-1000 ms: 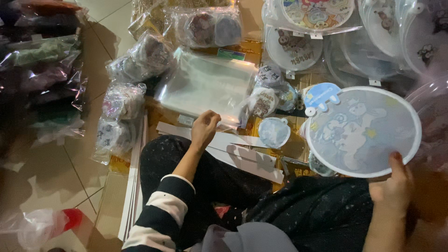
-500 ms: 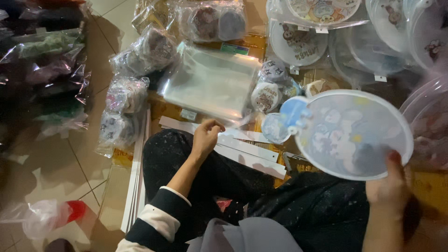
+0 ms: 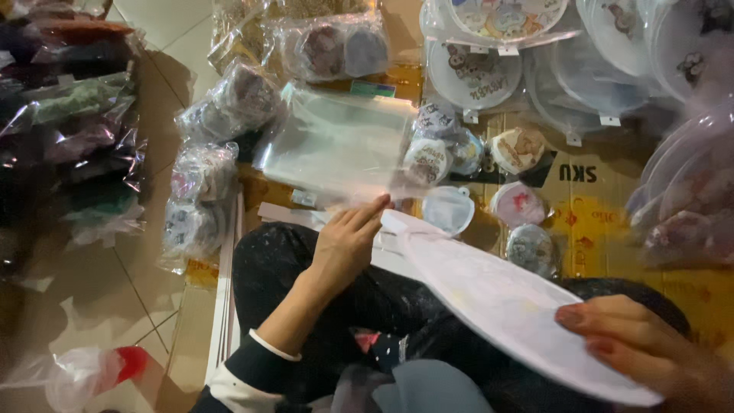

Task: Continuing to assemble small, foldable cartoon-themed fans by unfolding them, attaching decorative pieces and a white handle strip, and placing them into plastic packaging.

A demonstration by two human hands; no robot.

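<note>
Right hand [image 3: 650, 352] sat nearest the camera at lower right, fingers pressed down on the rim of a large white round fan [image 3: 505, 306], thumb hidden underneath, so it clamped the fan's edge. Fan was tilted nearly flat, seen edge-on, running from the right hand up toward the left hand across the person's dark trousers [image 3: 321, 283]. Its narrow handle end pointed up-left.

Left hand [image 3: 348, 245] was just beyond, over the left knee, fingers straight and held together, tips touching the fan's handle end and the lower edge of a clear plastic sleeve [image 3: 344, 145]. Couldn't tell whether it actually pinched either one. Striped cuff [image 3: 252, 367] showed at the wrist.

Under the hand: flat white strips [image 3: 283, 214] lying on the floor, touching the knee.

Farther out, the clear sleeve lay on a stack of the same, on brown cardboard [image 3: 604, 222]. Small round badges [image 3: 520, 203] in clear wrap were scattered on the cardboard to the right of the stack. Left of the stack: bagged bundles of round items [image 3: 202, 199].

Far edge: more bagged round fans [image 3: 474, 73] overlapping, top right. Dark folded goods in plastic [image 3: 69, 130] at far left. Crumpled bag with something red [image 3: 92, 371] on the tiles, bottom left.
</note>
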